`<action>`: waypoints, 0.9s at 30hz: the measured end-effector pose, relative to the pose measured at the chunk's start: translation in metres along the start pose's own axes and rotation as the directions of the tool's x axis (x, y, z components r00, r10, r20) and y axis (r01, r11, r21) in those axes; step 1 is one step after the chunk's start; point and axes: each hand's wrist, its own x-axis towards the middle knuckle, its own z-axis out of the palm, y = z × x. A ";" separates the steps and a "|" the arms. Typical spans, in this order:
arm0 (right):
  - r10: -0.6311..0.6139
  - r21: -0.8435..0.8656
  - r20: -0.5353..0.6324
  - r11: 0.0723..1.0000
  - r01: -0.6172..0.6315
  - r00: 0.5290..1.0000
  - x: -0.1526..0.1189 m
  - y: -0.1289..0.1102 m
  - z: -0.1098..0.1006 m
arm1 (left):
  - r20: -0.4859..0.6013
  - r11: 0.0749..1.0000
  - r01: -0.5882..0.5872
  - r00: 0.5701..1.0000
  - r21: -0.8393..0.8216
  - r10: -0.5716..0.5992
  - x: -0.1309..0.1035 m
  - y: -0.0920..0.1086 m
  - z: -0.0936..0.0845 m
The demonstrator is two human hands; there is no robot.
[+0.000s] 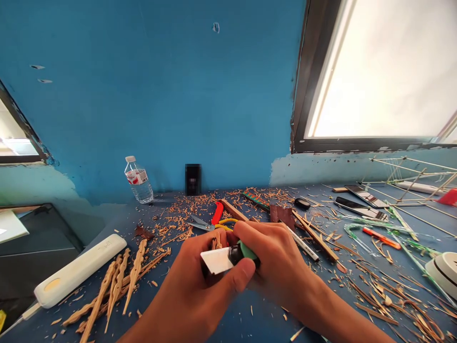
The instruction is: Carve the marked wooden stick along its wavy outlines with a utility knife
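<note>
My right hand (267, 245) is closed around the green and black handle of a knife (216, 261). Its broad, pale blade points left across my left palm. My left hand (203, 271) is closed on a small brown piece of wood (216, 241), mostly hidden by the fingers and blade. The left thumb rests against the knife near the handle. Just beyond my hands lie scissors (200, 223) with yellow handles, and a red-handled item (216, 213). Several carved wooden sticks (134, 267) lie on the table to the left.
A white power strip (82, 271) runs along the left side. At the back stand a water bottle (139, 180) and a small dark object (193, 179). Wood shavings (400, 300) litter the table. Phones (360, 208), an orange cutter (381, 238) and a stick frame (416, 183) lie right.
</note>
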 end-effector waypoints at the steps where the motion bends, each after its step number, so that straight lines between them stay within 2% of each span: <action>1: 0.004 0.007 0.021 1.000 -0.004 1.000 0.000 -0.001 -0.002 | 0.000 1.000 -0.012 1.000 0.029 0.012 0.000 0.001 -0.001; 5: 0.021 0.052 0.146 0.998 -0.029 0.989 0.000 -0.004 -0.010 | 0.004 0.987 -0.065 0.998 0.148 0.065 -0.001 -0.001 -0.004; 7: 0.045 0.039 0.157 0.998 -0.052 0.987 0.000 -0.005 -0.011 | -0.003 0.986 -0.058 0.998 0.159 0.059 -0.001 -0.004 -0.003; 10: 0.060 -0.072 0.063 0.996 -0.055 0.996 -0.002 -0.004 -0.006 | -0.023 0.991 0.008 1.000 0.131 -0.005 0.001 -0.007 0.000; 13: 0.029 -0.159 -0.096 0.986 -0.044 0.995 -0.003 -0.001 0.003 | -0.046 0.990 0.070 0.997 0.122 -0.065 0.002 -0.005 0.004; 15: 0.001 -0.100 -0.198 0.995 -0.022 0.980 -0.001 0.002 0.007 | -0.075 0.989 0.092 0.994 0.114 -0.084 0.000 -0.001 0.007; 17: 0.035 0.033 -0.240 0.999 -0.028 0.970 0.003 0.003 0.007 | -0.118 0.990 0.107 0.988 0.094 -0.095 -0.003 0.005 0.009; 20: 0.182 0.257 -0.133 0.956 -0.143 0.974 0.009 0.002 -0.001 | -0.206 0.993 0.091 0.976 0.071 -0.074 -0.010 0.013 0.011; 23: 0.269 0.467 0.025 0.849 -0.249 0.963 0.011 -0.004 -0.013 | -0.261 0.999 0.038 0.965 0.028 -0.029 -0.015 0.015 0.010; 25: 0.293 0.529 0.079 0.798 -0.289 0.953 0.010 -0.007 -0.019 | -0.226 0.998 0.067 0.972 0.002 -0.065 -0.017 0.011 0.007; 27: 0.312 0.524 0.097 0.792 -0.314 0.945 0.007 -0.008 -0.023 | -0.173 0.989 0.149 0.973 -0.014 -0.150 -0.019 0.005 0.002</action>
